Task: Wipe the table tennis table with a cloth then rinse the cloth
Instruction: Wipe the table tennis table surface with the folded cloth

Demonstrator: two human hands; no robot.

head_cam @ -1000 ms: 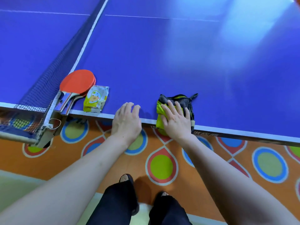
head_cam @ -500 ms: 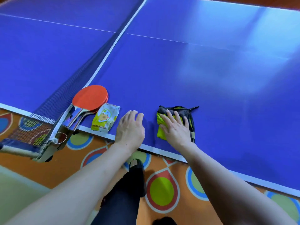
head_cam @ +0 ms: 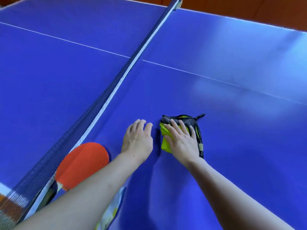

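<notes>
Net (head_cam: 106,103): stretched across the surface (head_cam: 216,188), splitting it into halves.
Bat (head_cam: 83,163): red face up, by the net at the near edge, seemingly parked clear of the wiping.
Packet (head_cam: 114,208): mostly hidden under the left forearm, near edge.
Left hand (head_cam: 137,141): fingers relaxed, holding nothing, resting on the surface, probably as a brace.
Cloth (head_cam: 166,140): yellow-green with black trim, folded, right of the left hand, well in from the near edge.
Right hand (head_cam: 182,143): fingers flat and spread, pressing the cloth down to wipe.
</notes>
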